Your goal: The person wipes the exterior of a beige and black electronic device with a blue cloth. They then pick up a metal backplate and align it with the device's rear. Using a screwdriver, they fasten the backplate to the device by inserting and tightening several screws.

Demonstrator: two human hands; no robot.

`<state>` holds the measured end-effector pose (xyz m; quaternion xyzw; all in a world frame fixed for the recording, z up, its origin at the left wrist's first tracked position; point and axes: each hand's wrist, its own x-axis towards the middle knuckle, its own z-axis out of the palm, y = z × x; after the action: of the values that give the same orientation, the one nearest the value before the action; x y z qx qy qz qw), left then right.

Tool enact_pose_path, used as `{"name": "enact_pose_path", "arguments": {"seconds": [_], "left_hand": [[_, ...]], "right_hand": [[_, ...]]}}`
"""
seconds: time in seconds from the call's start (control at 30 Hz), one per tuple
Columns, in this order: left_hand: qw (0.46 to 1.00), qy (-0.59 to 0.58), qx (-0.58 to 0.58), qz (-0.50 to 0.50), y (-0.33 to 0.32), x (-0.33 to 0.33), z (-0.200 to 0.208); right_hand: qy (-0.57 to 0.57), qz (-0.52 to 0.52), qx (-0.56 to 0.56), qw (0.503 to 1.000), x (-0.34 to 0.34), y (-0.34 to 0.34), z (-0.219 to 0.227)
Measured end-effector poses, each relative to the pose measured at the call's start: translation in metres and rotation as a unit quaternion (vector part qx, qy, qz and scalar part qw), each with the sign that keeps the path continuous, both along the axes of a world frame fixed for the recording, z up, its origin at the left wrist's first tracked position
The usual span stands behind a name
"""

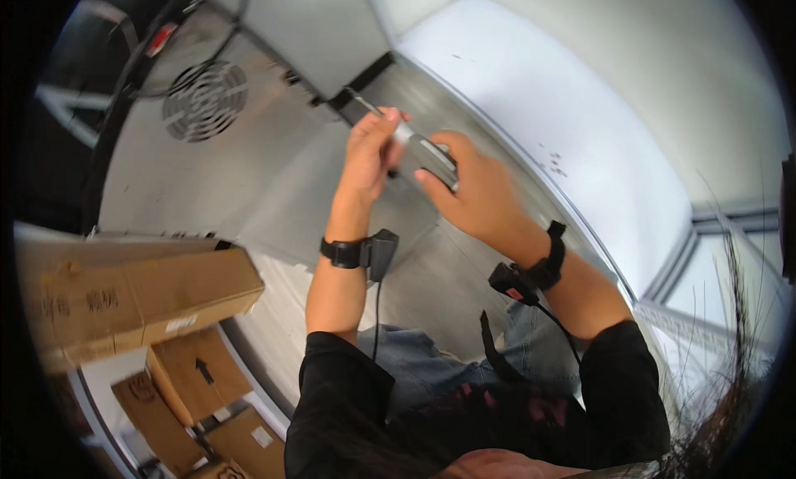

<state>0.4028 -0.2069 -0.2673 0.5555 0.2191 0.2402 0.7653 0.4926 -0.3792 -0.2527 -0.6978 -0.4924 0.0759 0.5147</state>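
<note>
In front of me I hold a grey, pen-like powered screwdriver, tilted so that its front end points up and to the left. A long thin metal bit sticks out of that end. My right hand is closed round the thick rear of the tool. My left hand is closed at the tool's narrow front, thumb and fingers by the base of the bit. Some of its fingers are blurred or hidden. The bit's tip lies in front of a metal cabinet's dark lower edge, and I cannot tell whether it touches.
A grey metal panel with a round vent grille and a black cable stands at the left. Cardboard boxes are stacked at the lower left. A white panel wall in a metal frame runs along the right.
</note>
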Motion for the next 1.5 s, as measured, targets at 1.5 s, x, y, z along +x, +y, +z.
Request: {"name": "enact_pose_path", "arguments": {"seconds": [1.5], "left_hand": [[0.912, -0.095, -0.316, 0.245, -0.079, 0.078, -0.117]], "right_hand": [[0.125, -0.010, -0.031, 0.992, 0.137, -0.083, -0.018]]}}
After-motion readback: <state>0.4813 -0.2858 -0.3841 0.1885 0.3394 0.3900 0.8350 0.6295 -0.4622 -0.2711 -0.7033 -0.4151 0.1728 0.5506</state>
